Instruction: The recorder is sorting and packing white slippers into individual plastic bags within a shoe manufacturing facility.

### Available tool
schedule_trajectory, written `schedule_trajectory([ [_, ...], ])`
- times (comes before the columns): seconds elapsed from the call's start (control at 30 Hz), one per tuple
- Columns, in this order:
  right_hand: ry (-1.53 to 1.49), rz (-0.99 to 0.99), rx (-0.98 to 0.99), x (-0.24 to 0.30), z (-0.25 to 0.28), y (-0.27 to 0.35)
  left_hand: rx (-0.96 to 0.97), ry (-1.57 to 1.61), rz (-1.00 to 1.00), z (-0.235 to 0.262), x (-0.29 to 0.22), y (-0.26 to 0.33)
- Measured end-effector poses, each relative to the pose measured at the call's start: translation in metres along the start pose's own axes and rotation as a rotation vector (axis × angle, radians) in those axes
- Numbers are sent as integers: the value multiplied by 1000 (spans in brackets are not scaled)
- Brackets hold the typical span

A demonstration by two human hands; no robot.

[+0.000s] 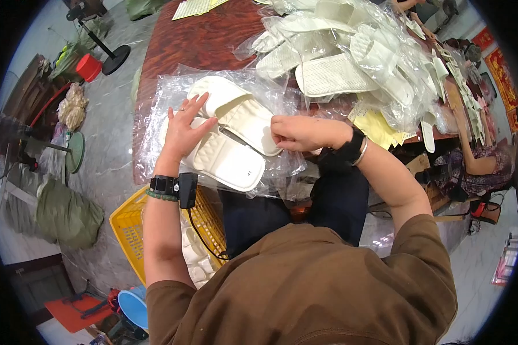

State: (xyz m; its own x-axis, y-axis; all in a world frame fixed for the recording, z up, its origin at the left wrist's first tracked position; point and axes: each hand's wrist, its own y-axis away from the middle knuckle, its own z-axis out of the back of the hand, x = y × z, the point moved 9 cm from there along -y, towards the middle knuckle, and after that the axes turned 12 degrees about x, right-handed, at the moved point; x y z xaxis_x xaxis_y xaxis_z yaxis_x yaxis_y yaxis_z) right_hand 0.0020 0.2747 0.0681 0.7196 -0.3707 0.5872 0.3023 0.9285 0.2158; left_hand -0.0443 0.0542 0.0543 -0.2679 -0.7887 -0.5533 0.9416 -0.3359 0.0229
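Observation:
Two cream slide slippers lie side by side on clear plastic bags (172, 86) at the table's near edge. My left hand (185, 129) rests with fingers spread over the strap of the nearer slipper (236, 167), close to the farther slipper (244, 112). At the heel end of the farther slipper, my right hand (299, 133) has its fingers curled in a closed grip. Whatever sits between those fingertips, if anything, is hidden.
Bagged cream slippers (334, 75) are heaped at the far right of the reddish-brown table (172, 40), beside yellow sheets (380, 125). A yellow basket (126, 221) holding pale slippers stands by my left leg. Another person's arm (469, 144) shows at right.

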Motion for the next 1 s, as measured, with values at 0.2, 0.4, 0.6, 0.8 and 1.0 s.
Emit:
schedule_trajectory([
  [0.2, 134, 57, -7, 15, 42, -18, -26, -1, 2, 2, 0, 2],
  [0.4, 398, 117, 47, 16, 36, -65, -27, 2, 6, 1, 0, 1],
  [0.6, 461, 130, 10, 1, 34, -78, -29, -3, -7, 6, 0, -4],
  [0.8, 295, 96, -104, -8, 30, -72, -50, -35, -46, 5, -4, 5],
  [1.0, 17, -61, -99, -43, 29, -75, -30, -23, -37, -1, -3, 1],
])
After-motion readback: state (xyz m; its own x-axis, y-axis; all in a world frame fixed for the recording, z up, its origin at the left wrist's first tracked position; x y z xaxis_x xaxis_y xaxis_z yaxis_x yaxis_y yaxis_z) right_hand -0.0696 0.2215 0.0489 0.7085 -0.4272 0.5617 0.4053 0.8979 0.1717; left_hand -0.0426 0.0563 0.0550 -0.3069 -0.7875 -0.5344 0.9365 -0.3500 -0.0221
